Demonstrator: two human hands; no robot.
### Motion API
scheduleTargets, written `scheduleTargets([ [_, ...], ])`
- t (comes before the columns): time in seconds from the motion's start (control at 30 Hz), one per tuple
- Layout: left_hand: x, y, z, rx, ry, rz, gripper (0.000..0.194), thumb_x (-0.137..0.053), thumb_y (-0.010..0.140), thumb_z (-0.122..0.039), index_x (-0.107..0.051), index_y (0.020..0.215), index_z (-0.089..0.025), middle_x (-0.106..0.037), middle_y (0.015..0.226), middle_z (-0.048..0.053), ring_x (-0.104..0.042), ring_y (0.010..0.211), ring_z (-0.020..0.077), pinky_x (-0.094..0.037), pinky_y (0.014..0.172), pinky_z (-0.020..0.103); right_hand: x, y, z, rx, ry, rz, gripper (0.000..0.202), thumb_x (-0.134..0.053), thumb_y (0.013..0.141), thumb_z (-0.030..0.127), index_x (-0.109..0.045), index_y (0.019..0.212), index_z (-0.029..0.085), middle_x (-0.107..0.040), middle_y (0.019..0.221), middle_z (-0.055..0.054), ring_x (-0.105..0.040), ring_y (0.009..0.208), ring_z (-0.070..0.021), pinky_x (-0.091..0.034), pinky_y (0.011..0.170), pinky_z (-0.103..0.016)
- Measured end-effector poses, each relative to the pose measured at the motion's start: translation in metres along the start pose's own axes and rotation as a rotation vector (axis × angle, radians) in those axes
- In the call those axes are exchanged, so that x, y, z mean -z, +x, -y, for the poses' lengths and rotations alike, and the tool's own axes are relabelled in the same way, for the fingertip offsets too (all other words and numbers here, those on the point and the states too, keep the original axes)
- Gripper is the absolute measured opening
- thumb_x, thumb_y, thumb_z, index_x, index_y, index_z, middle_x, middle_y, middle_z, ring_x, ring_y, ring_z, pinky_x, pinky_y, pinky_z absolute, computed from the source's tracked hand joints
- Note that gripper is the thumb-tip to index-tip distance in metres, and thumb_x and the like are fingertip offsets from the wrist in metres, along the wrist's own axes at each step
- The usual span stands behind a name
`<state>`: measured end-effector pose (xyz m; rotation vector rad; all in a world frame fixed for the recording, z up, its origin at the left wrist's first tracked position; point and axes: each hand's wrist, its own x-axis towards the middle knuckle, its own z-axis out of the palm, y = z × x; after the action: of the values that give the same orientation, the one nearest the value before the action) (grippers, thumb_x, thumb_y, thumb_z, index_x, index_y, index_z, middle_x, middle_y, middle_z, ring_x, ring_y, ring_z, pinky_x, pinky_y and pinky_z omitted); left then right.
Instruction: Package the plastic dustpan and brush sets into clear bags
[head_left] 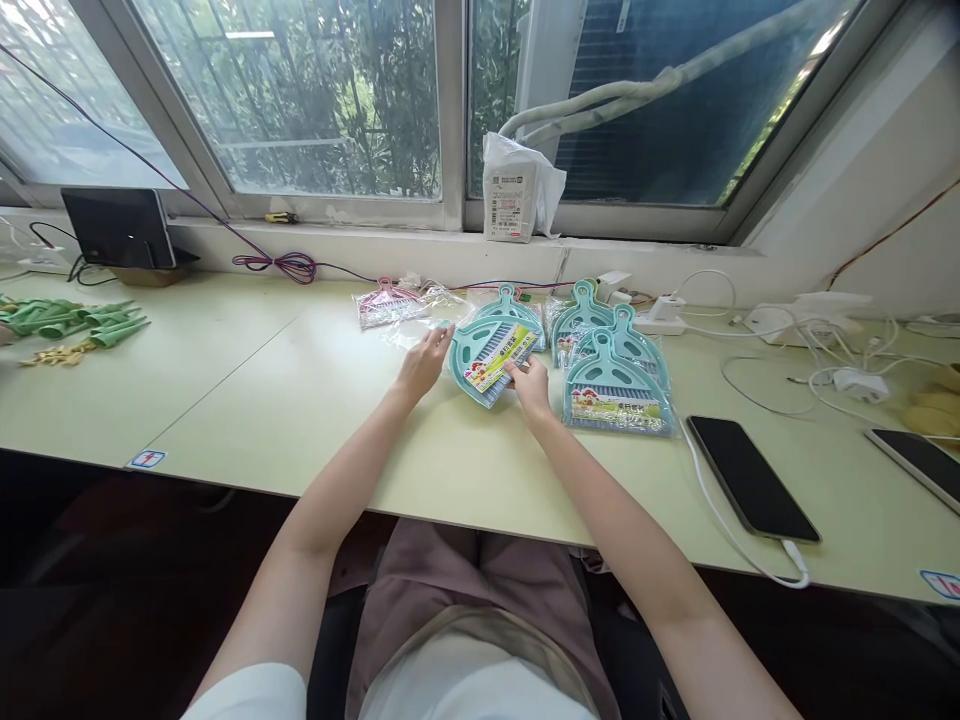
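Note:
A mint-green mini dustpan (464, 368) with a small brush and a yellow printed label card (499, 358) is tilted between my two hands, just above or on the table. My left hand (426, 365) is closed at its handle end, where clear plastic wrap also shows. My right hand (530, 387) pinches the lower right edge, the thumb against the label. To the right lie several bagged green dustpan sets (616, 385), overlapping each other. Another green set (508, 302) sits right behind the held one. A pink bagged set (386, 304) lies farther back on the left.
A black phone (752, 478) with a white charging cable lies at the right, near white plugs and cords (859, 383). A tablet (118, 228) stands at the back left, near green rolled pieces (97, 320). A wrapped box (511, 200) stands on the windowsill.

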<state>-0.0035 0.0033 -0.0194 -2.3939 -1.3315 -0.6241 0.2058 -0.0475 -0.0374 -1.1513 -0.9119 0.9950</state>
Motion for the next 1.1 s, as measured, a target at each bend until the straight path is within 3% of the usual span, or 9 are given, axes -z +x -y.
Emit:
scheduleTargets([
  [0.33, 0.000, -0.004, -0.012, -0.137, -0.176, -0.072, 0.055, -0.033, 0.091, -0.005, -0.048, 0.141, -0.019, -0.060, 0.121, 0.015, -0.057, 0.116, 0.0230, -0.055, 0.076, 0.028, -0.002, 0.000, -0.005, -0.038, 0.101, -0.028, 0.020, -0.069, 0.075, 0.026, -0.060, 0.091, 0.019, -0.071, 0.083, -0.002, -0.066, 0.074, -0.0164, -0.059, 0.071, -0.035],
  [0.57, 0.002, -0.006, -0.022, -0.123, -0.308, -0.194, 0.045, -0.032, 0.095, -0.014, -0.056, 0.131, -0.028, -0.058, 0.128, 0.009, -0.062, 0.109, 0.0169, -0.054, 0.073, 0.025, -0.002, 0.002, -0.004, -0.240, 0.254, -0.062, 0.018, -0.068, 0.075, 0.015, -0.062, 0.091, 0.019, -0.073, 0.088, -0.002, -0.068, 0.078, -0.0162, -0.059, 0.075, -0.032],
  [0.7, 0.007, -0.005, -0.033, -0.099, -0.421, -0.291, 0.034, -0.043, 0.096, -0.031, -0.056, 0.128, -0.027, -0.058, 0.129, 0.010, -0.058, 0.117, 0.0201, -0.051, 0.092, 0.033, -0.004, -0.001, 0.002, -0.276, 0.359, -0.084, 0.014, -0.063, 0.079, 0.011, -0.062, 0.091, 0.019, -0.073, 0.090, -0.002, -0.069, 0.077, -0.0147, -0.060, 0.079, -0.032],
  [0.77, 0.010, -0.002, -0.037, 0.044, -0.487, -0.489, 0.047, -0.056, 0.089, -0.043, -0.050, 0.133, -0.025, -0.049, 0.138, 0.013, -0.045, 0.132, 0.0256, -0.039, 0.109, 0.043, -0.004, -0.002, 0.004, -0.265, 0.406, -0.061, 0.015, -0.064, 0.079, 0.011, -0.061, 0.091, 0.019, -0.073, 0.089, -0.001, -0.069, 0.078, -0.0144, -0.060, 0.080, -0.032],
  [0.83, 0.014, 0.002, -0.035, 0.311, -0.592, -0.732, 0.070, -0.064, 0.082, -0.052, -0.038, 0.141, -0.024, -0.035, 0.150, 0.015, -0.028, 0.144, 0.0284, -0.024, 0.118, 0.047, -0.004, -0.002, 0.006, -0.248, 0.442, -0.032, 0.016, -0.066, 0.078, 0.012, -0.061, 0.092, 0.020, -0.073, 0.089, -0.001, -0.069, 0.078, -0.0141, -0.060, 0.080, -0.031],
  [0.9, 0.017, 0.008, -0.027, 0.621, -0.805, -0.844, 0.084, -0.064, 0.079, -0.059, -0.027, 0.147, -0.024, -0.023, 0.156, 0.015, -0.020, 0.148, 0.0278, -0.023, 0.119, 0.046, -0.005, -0.003, 0.007, -0.222, 0.467, -0.006, 0.018, -0.068, 0.077, 0.014, -0.061, 0.092, 0.021, -0.073, 0.089, 0.000, -0.069, 0.080, -0.0138, -0.060, 0.081, -0.031],
  [0.93, 0.018, 0.010, -0.021, 0.748, -0.964, -0.807, 0.086, -0.061, 0.080, -0.061, -0.024, 0.148, -0.025, -0.022, 0.157, 0.015, -0.021, 0.148, 0.0277, -0.026, 0.117, 0.045, -0.005, -0.003, 0.007, -0.206, 0.473, 0.008, 0.019, -0.070, 0.076, 0.015, -0.061, 0.092, 0.021, -0.073, 0.090, 0.000, -0.069, 0.081, -0.0137, -0.060, 0.082, -0.031],
  [1.0, 0.020, 0.014, -0.010, 0.888, -1.334, -0.569, 0.082, -0.052, 0.083, -0.067, -0.026, 0.147, -0.025, -0.030, 0.153, 0.017, -0.032, 0.144, 0.0282, -0.037, 0.110, 0.044, -0.006, -0.004, 0.008, -0.174, 0.466, 0.029, 0.022, -0.072, 0.075, 0.018, -0.061, 0.093, 0.021, -0.073, 0.091, 0.000, -0.069, 0.083, -0.0142, -0.060, 0.084, -0.032],
  [1.1, 0.021, 0.018, -0.004, 0.818, -1.732, -0.262, 0.073, -0.045, 0.085, -0.070, -0.038, 0.140, -0.022, -0.050, 0.138, 0.018, -0.053, 0.128, 0.0274, -0.049, 0.098, 0.041, -0.008, -0.006, 0.009, -0.122, 0.403, 0.039, 0.027, -0.075, 0.073, 0.023, -0.059, 0.094, 0.020, -0.072, 0.089, -0.002, -0.069, 0.084, -0.0157, -0.059, 0.085, -0.036],
])
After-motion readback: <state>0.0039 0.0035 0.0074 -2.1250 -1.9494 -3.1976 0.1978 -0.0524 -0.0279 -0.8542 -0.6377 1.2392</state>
